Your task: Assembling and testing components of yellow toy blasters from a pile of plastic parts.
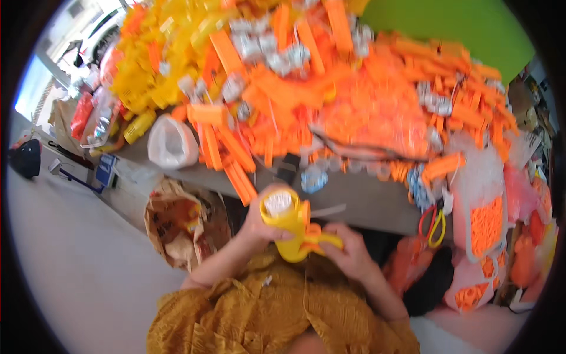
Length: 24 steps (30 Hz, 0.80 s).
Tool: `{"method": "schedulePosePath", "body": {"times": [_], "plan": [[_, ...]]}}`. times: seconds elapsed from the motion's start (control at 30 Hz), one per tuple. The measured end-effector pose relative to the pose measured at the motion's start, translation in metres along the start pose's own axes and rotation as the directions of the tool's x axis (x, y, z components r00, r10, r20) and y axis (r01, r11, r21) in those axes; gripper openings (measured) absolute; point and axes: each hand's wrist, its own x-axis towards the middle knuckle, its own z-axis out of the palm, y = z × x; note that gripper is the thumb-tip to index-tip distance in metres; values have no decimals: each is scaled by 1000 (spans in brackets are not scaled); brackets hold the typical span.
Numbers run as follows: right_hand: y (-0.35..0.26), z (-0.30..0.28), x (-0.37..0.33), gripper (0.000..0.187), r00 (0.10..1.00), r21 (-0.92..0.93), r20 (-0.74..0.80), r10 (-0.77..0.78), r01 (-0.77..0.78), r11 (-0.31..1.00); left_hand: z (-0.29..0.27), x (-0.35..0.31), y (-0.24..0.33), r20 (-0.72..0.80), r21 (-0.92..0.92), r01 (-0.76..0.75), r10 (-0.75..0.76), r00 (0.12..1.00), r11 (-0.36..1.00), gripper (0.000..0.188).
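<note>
In front of my chest, my left hand [259, 218] is wrapped round a yellow plastic cylinder [288, 236]. Its open top faces up and shows something whitish and shiny inside. Orange fittings [306, 211] stick out from the cylinder's right side. There my right hand [352, 253] has its fingers closed on a yellow lever-like piece [329, 239], which meets an orange part beside the cylinder. I cannot tell whether that piece is fixed to it. A thin pale strip [328, 210] shows just beyond the cylinder.
The dark table [377, 200] bears heaped orange plastic parts [283, 100], yellow parts [171, 41] and small silvery-white units [289, 59]. A white tub [172, 143] stands at the left edge. Red-and-yellow-handled scissors [433, 227] hang at the right, near bags of orange pieces [486, 224]. A paper sack [171, 230] stands below left.
</note>
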Motion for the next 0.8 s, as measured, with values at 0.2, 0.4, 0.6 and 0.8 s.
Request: {"method": "schedulePosePath", "body": {"times": [0.2, 0.4, 0.6, 0.8], "plan": [[-1, -14, 12, 24, 1000, -27, -28, 8, -9, 1000, 11, 28, 20, 58, 87, 24, -29, 998, 996, 71], [-10, -38, 17, 40, 985, 44, -162, -60, 68, 997, 24, 19, 19, 41, 206, 27, -36, 999, 978, 71], [-29, -33, 32, 53, 870, -371, -137, -473, 398, 839, 30, 13, 21, 56, 239, 58, -73, 996, 969, 71], [-20, -16, 34, 39, 948, -210, -36, -315, 301, 930, 30, 16, 25, 141, 303, 119, -168, 976, 946, 71]]}}
